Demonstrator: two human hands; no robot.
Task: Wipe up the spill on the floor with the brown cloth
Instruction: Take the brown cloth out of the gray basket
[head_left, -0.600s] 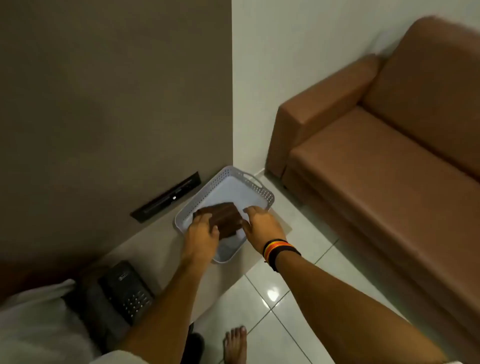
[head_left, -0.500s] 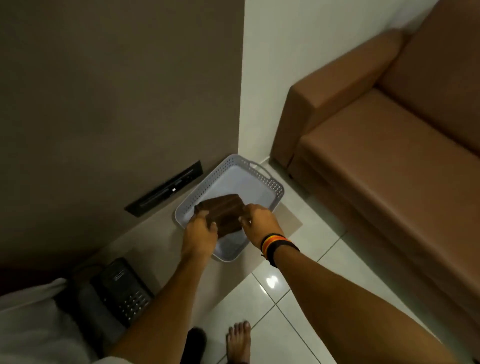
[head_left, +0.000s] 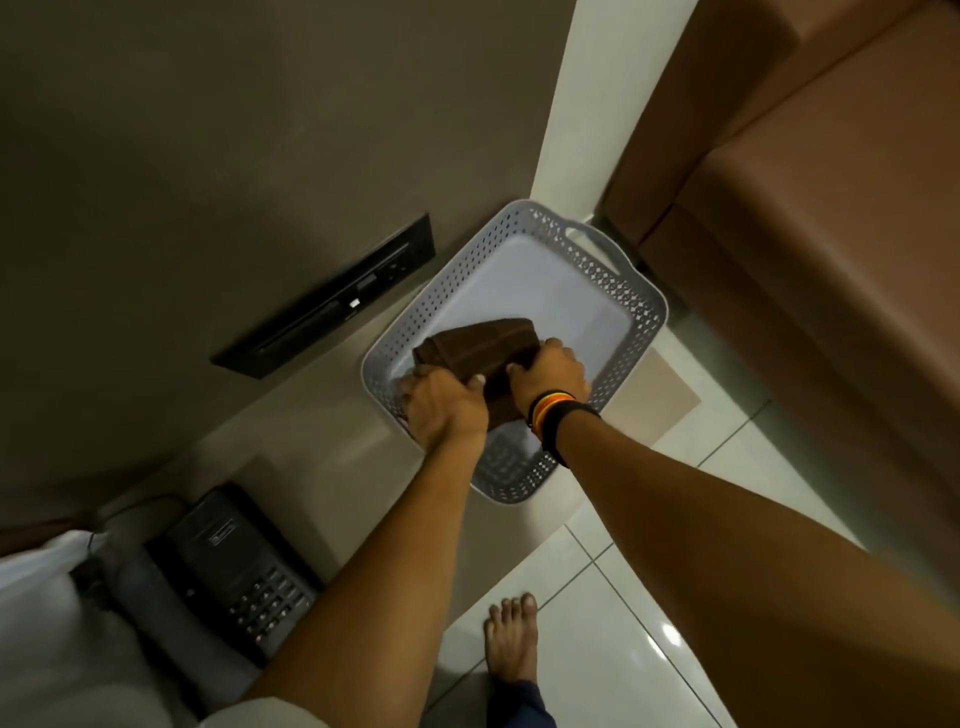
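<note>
A folded brown cloth (head_left: 478, 345) is held just above the floor of a grey perforated basket (head_left: 623, 296) that stands on a low beige ledge. My left hand (head_left: 444, 402) grips the cloth's near left edge. My right hand (head_left: 550, 371), with striped bands on the wrist, grips its right side. No spill shows on the visible white floor tiles (head_left: 587, 634).
A brown sofa (head_left: 810, 270) fills the right side, close to the basket. A black desk phone (head_left: 234, 571) lies on the ledge at lower left, beside white fabric (head_left: 47, 639). A black wall panel (head_left: 332, 301) sits left of the basket. My bare foot (head_left: 511, 639) stands on the tiles.
Both hands have closed around the brown cloth and raised it slightly off the basket floor. The camera has moved closer and turned left.
</note>
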